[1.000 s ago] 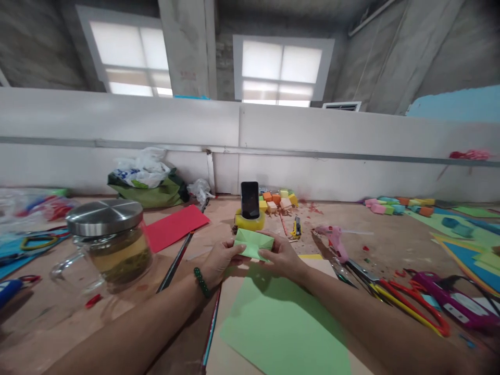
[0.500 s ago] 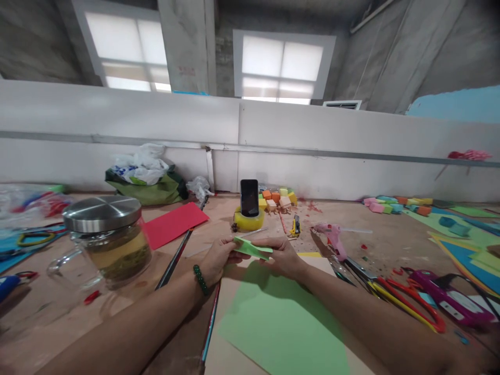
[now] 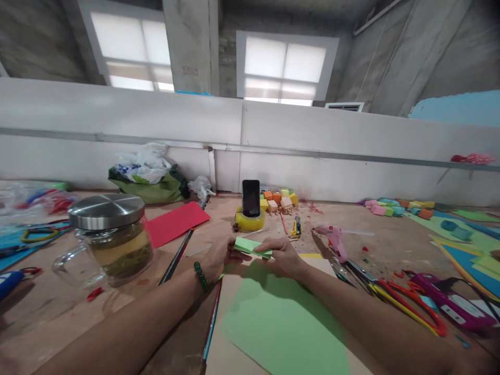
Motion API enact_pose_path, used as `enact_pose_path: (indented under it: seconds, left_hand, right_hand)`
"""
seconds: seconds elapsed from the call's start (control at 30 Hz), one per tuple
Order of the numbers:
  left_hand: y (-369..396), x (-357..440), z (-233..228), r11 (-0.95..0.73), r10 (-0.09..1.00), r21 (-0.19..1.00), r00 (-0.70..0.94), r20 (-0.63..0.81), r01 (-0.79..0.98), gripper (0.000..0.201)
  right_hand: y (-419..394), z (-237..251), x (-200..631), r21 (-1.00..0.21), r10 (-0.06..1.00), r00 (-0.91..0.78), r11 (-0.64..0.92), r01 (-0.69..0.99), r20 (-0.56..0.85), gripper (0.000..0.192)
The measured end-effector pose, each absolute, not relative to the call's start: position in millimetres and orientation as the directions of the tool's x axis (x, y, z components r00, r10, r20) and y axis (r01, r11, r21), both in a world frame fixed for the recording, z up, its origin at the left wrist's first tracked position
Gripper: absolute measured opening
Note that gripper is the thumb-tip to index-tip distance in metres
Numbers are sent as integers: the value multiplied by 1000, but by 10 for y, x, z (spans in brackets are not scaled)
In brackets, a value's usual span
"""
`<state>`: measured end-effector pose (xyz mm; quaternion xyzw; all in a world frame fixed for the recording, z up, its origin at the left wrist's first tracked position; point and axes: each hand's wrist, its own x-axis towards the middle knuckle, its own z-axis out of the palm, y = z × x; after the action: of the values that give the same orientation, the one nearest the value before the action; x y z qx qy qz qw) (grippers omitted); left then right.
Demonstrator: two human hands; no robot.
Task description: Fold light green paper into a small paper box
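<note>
A small folded strip of light green paper (image 3: 250, 246) is held up between my two hands. Gripping its left end is my left hand (image 3: 223, 256), closed, with a dark green bead bracelet at the wrist. On the right end, my right hand (image 3: 282, 255) is closed too, its thumb and fingers pinching the paper from above and below. Beneath both hands lies a large light green sheet (image 3: 289, 323), resting on a cream-coloured sheet (image 3: 219, 344). Parts of my fingers are hidden behind the folded paper.
A phone (image 3: 250, 198) stands in a yellow tape roll (image 3: 250, 223) ahead. To the left are a glass tea mug (image 3: 117, 245) and a red sheet (image 3: 177, 224). At right lie a pink glue gun (image 3: 335, 242), red-handled scissors (image 3: 417, 307) and a purple tool (image 3: 453, 302). Paper cubes (image 3: 279, 199) sit behind.
The folded paper has tilted and flattened, showing more of its broad face. My right thumb now lies over it. The view has shifted slightly.
</note>
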<state>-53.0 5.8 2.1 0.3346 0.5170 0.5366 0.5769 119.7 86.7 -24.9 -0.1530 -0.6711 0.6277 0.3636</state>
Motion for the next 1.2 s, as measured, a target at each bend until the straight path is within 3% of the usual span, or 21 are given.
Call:
enact_pose_path:
  seconds: [0.17, 0.53, 0.8, 1.1, 1.2]
  left_hand:
    - [30, -490, 45, 192, 959, 953, -160, -233, -234, 25]
    - [23, -509, 74, 224, 959, 947, -123, -256, -229, 18]
    - [-7, -508, 107, 202, 968, 947, -94, -232, -250, 19]
    - [-34, -475, 140, 187, 977, 937, -47, -210, -293, 1]
    - [-22, -479, 145, 224, 968, 924, -38, -248, -310, 10]
  right_hand:
    - [845, -263, 1183, -959, 684, -679, 119, -257, 267, 17]
    - [873, -236, 1219, -945, 646, -692, 251, -207, 323, 22]
    - [900, -284, 1192, -972, 730, -643, 141, -189, 231, 17]
    - [944, -211, 1233, -974, 751, -621, 166, -152, 224, 18]
    - [948, -219, 1230, -970, 739, -629, 187, -153, 241, 17]
